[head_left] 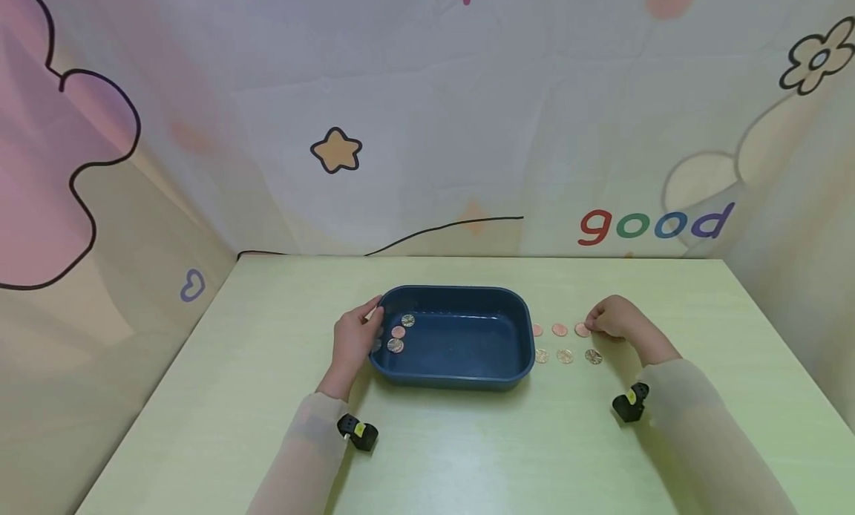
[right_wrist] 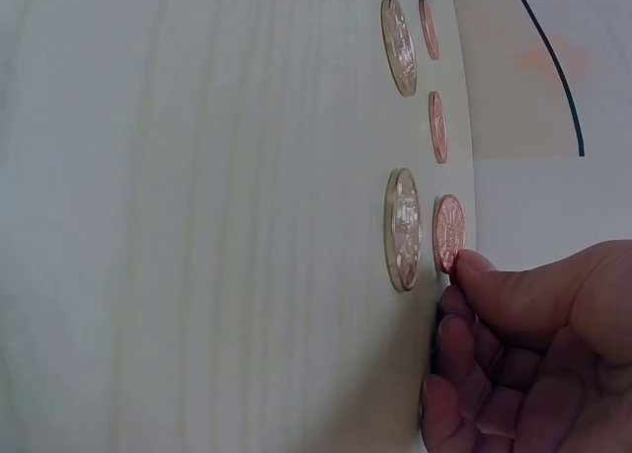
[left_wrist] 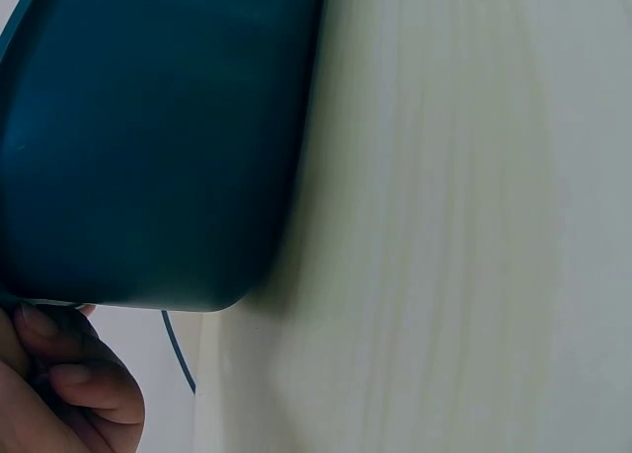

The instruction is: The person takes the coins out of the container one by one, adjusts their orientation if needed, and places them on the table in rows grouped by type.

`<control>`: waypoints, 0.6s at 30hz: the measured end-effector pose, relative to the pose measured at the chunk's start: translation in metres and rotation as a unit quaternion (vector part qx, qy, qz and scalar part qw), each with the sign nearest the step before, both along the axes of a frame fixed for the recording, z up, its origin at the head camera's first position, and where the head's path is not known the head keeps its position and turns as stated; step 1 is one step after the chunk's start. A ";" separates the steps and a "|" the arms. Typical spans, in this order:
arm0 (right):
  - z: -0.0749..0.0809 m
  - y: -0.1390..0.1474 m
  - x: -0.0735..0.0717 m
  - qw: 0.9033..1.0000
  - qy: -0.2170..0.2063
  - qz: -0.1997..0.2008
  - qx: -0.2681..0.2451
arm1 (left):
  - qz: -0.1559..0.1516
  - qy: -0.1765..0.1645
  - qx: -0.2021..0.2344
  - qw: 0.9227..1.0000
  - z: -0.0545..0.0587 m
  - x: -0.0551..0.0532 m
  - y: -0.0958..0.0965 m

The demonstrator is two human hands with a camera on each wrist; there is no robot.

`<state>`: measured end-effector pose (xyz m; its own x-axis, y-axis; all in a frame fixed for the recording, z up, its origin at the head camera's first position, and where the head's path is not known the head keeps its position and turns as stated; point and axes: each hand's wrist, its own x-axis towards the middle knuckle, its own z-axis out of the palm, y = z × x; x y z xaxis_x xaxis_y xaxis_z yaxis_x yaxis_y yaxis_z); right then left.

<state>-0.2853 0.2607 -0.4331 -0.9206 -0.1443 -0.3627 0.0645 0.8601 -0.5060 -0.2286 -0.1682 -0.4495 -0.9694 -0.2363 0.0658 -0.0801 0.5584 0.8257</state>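
A dark blue rectangular tray (head_left: pixel 461 378) stands mid-table. My left hand (head_left: pixel 354 340) grips its left end, thumb at the rim; in the left wrist view the curled fingers (left_wrist: pixel 104 394) show beside the tray's end wall. Several copper and silvery coins lie inside near that end, among them a copper coin (head_left: pixel 398 332) and a silvery coin (head_left: pixel 408 320). Right of the tray, my right hand (head_left: pixel 617 318) pinches the edge of another copper coin (right_wrist: pixel 449 233) between thumb and forefinger. That coin looks tilted compared with its neighbours. A larger silvery coin (right_wrist: pixel 403 230) lies beside it.
Between the tray and my right hand, two rows of coins lie flat: copper ones such as this coin (head_left: pixel 559 329) behind, paler ones such as this coin (head_left: pixel 565 356) in front. A printed cloth backdrop (head_left: pixel 427 166) rises at the table's back edge.
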 end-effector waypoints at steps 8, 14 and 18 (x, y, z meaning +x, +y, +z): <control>0.000 -0.002 -0.002 1.000 -0.002 -0.003 0.014 | 0.001 -0.004 0.002 1.000 0.001 0.000 0.001; 0.000 -0.004 -0.003 1.000 -0.006 -0.011 0.026 | 0.001 -0.003 0.001 1.000 0.000 0.000 0.001; 0.001 -0.006 -0.002 0.999 -0.002 -0.011 0.034 | 0.001 -0.003 0.003 1.000 0.000 0.000 0.002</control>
